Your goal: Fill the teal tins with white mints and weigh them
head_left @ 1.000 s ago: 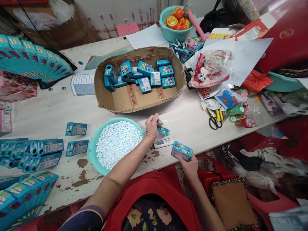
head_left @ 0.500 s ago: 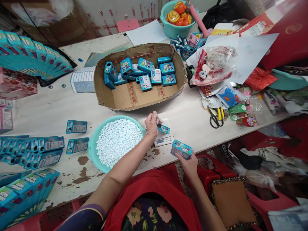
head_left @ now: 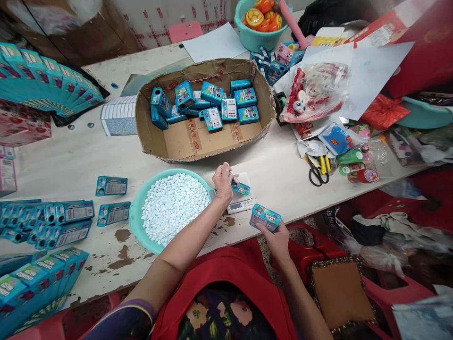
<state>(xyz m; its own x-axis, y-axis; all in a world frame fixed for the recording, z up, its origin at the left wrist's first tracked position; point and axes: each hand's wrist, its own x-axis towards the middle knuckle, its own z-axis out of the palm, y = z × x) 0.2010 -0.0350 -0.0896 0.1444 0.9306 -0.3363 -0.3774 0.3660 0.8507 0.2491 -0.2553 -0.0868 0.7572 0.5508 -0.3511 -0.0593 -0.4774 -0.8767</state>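
My left hand [head_left: 223, 179] is pinched closed over a small teal box [head_left: 241, 189] that stands on a white pocket scale [head_left: 240, 204]; what the fingers hold is too small to name. My right hand [head_left: 274, 233] grips another teal box [head_left: 265, 217] at the table's near edge. Just left of my left hand sits a teal basin [head_left: 136, 217] heaped with small white candies [head_left: 174, 205].
A cardboard tray [head_left: 152, 141] behind the basin holds several filled teal boxes. Flat teal cartons [head_left: 53, 222] lie in rows at the left. Scissors [head_left: 316, 172], tape rolls and plastic bags clutter the right side. A bowl of toys [head_left: 260, 23] stands at the back.
Both hands stay almost still over the scale and at the table edge. The view has shifted slightly.
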